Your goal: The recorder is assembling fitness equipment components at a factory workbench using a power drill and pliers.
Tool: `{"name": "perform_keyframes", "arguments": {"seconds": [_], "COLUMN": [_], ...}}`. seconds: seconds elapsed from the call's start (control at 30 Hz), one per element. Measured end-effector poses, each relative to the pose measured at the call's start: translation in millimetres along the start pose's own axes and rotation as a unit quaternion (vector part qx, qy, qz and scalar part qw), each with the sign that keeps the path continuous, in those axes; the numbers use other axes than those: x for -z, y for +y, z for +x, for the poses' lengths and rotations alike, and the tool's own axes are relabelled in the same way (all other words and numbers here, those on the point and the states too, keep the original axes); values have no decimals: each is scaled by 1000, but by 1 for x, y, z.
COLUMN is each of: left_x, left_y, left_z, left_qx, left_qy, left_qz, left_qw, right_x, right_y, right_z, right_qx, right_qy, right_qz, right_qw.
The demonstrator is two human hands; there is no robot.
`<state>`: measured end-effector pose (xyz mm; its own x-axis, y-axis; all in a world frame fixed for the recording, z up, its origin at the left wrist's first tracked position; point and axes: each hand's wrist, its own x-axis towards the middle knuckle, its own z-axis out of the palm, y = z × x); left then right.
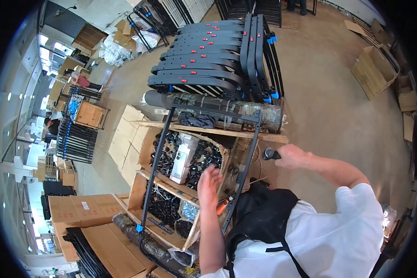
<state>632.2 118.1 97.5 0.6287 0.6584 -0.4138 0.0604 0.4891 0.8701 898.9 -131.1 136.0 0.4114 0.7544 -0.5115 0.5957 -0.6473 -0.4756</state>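
My right hand (290, 156) is closed around a black and grey cylindrical tool (270, 154), out to the right of a black metal tube frame (250, 164). The exact kind of tool cannot be made out. My left hand (209, 185) is raised above the frame's inside, its fingers stretched out and slightly blurred, with nothing visible in them. The frame lies across open cartons. Below it, a carton (225, 160) holds many small black parts (208, 160) and a white and grey box (184, 157). An orange-handled thing (223, 206) sits beside my left forearm.
Another carton (136, 192) holds black parts and a bag of silvery pieces (189, 211). Beyond lie a wrapped roll (208, 103) and a stack of black frames with red pieces (199, 60). Flat cartons (92, 208) stand left. Two people are far left.
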Motion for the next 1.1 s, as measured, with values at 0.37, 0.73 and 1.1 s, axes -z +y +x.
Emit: {"name": "perform_keyframes", "arguments": {"seconds": [0.37,0.73,1.1], "left_x": [-236,-238,-239], "left_y": [84,65,71], "left_z": [88,97,100], "left_qx": [-175,-140,-117], "left_qy": [-343,-308,-307], "left_qz": [79,78,36], "left_qw": [919,938,944], "right_x": [152,146,158], "right_y": [-66,-62,-69], "right_z": [-5,15,21], "right_qx": [-5,22,16], "right_qy": [89,76,54], "right_qz": [-39,-58,-54], "right_qw": [995,995,997]}}
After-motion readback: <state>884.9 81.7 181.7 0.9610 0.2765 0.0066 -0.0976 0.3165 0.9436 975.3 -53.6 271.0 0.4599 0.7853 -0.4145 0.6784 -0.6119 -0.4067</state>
